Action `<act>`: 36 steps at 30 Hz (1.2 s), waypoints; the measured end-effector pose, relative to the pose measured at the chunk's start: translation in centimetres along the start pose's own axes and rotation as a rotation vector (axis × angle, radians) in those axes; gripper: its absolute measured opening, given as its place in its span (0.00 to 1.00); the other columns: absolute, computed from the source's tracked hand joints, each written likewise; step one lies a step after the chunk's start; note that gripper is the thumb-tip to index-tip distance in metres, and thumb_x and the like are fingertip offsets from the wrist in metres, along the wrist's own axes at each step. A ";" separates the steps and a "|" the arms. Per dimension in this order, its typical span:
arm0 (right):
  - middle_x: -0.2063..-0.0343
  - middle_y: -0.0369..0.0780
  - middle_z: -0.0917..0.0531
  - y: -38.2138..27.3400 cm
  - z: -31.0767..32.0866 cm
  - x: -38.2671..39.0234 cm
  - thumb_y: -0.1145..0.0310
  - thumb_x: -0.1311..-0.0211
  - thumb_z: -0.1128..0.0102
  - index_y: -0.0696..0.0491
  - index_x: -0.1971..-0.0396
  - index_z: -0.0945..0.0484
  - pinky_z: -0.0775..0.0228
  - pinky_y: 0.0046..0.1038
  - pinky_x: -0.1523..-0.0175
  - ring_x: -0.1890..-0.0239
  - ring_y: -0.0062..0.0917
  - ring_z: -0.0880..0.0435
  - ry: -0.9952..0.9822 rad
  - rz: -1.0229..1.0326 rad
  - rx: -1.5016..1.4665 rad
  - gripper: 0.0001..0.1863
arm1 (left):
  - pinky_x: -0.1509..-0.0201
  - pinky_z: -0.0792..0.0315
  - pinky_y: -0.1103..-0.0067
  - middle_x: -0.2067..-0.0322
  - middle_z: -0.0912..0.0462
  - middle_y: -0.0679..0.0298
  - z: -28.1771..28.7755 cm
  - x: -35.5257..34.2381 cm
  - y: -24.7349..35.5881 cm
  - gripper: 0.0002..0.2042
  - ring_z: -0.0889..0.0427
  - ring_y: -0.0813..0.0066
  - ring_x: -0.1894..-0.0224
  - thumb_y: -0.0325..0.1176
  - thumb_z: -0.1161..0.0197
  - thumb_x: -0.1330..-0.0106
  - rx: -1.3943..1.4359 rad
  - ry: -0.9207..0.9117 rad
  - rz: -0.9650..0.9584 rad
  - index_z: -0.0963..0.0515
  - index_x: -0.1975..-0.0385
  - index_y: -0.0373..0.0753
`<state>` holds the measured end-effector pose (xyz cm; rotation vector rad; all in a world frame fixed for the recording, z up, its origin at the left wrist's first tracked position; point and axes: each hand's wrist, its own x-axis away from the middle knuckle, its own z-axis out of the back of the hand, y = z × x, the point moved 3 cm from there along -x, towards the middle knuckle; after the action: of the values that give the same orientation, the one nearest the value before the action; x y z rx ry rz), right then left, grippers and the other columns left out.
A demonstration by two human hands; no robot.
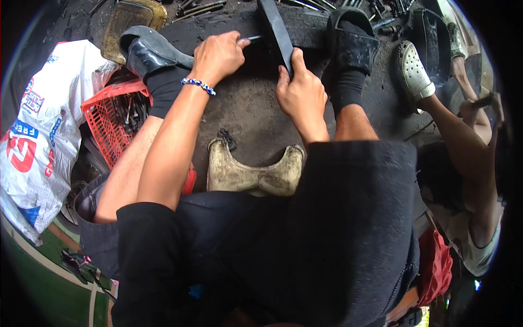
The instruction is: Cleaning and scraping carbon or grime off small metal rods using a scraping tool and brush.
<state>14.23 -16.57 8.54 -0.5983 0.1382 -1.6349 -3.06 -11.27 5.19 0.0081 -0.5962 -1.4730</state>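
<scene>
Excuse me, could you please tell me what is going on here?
The person's left hand holds a thin metal rod, while the right hand grips a flat dark bar. The rod's far end is beside the bar; whether they touch is unclear. A dark block lies between the person's black sandals. A red basket of metal pieces sits to the left.

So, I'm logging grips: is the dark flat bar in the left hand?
No, the right hand grips the bar at its lower end.
</scene>
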 end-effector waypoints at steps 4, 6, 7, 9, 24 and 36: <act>0.75 0.49 0.19 2.2 -0.9 5.0 0.64 0.43 0.42 0.49 0.41 0.35 0.28 0.47 0.69 0.74 0.49 0.19 -0.074 -0.069 -0.017 0.28 | 0.62 0.25 0.61 0.74 0.18 0.50 -1.6 0.8 1.7 0.12 0.18 0.48 0.66 0.42 0.42 0.39 -0.161 -0.140 -0.133 0.20 0.71 0.40; 0.75 0.49 0.19 1.3 -0.4 4.3 0.64 0.43 0.41 0.50 0.42 0.33 0.27 0.44 0.69 0.74 0.48 0.19 -0.115 -0.110 -0.051 0.27 | 0.65 0.25 0.61 0.74 0.18 0.50 -2.7 1.5 2.4 0.11 0.18 0.49 0.68 0.39 0.41 0.41 -0.158 -0.141 -0.275 0.22 0.74 0.38; 0.75 0.49 0.19 1.7 -0.6 4.2 0.64 0.43 0.41 0.50 0.42 0.33 0.27 0.44 0.69 0.74 0.48 0.19 -0.113 -0.113 -0.062 0.27 | 0.66 0.25 0.61 0.74 0.18 0.50 -2.8 1.7 2.1 0.11 0.18 0.49 0.69 0.39 0.41 0.40 -0.124 -0.099 -0.265 0.22 0.75 0.38; 0.77 0.47 0.20 3.1 -0.2 4.2 0.66 0.46 0.38 0.49 0.43 0.32 0.28 0.44 0.70 0.76 0.49 0.20 0.092 -0.038 -0.257 0.28 | 0.66 0.25 0.60 0.76 0.19 0.50 -1.6 2.1 2.9 0.12 0.18 0.49 0.69 0.40 0.42 0.38 -0.074 -0.086 -0.221 0.23 0.76 0.37; 0.74 0.50 0.19 3.1 0.1 5.0 0.69 0.44 0.40 0.52 0.45 0.30 0.26 0.37 0.69 0.75 0.43 0.17 0.159 -0.014 -0.421 0.25 | 0.71 0.24 0.63 0.73 0.22 0.50 0.6 0.4 2.3 0.07 0.19 0.51 0.72 0.35 0.42 0.40 -0.188 0.143 -0.326 0.23 0.71 0.39; 0.75 0.49 0.19 1.5 0.0 2.2 0.63 0.42 0.43 0.49 0.41 0.39 0.28 0.48 0.69 0.73 0.50 0.19 0.014 -0.040 -0.202 0.28 | 0.72 0.25 0.67 0.77 0.25 0.56 0.8 -0.1 0.3 0.04 0.19 0.56 0.72 0.32 0.41 0.42 -0.284 0.235 -0.486 0.25 0.69 0.42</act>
<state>15.50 -18.92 8.56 -0.7476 0.3061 -1.6761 -3.11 -10.86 5.89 0.1095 -0.1923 -1.9846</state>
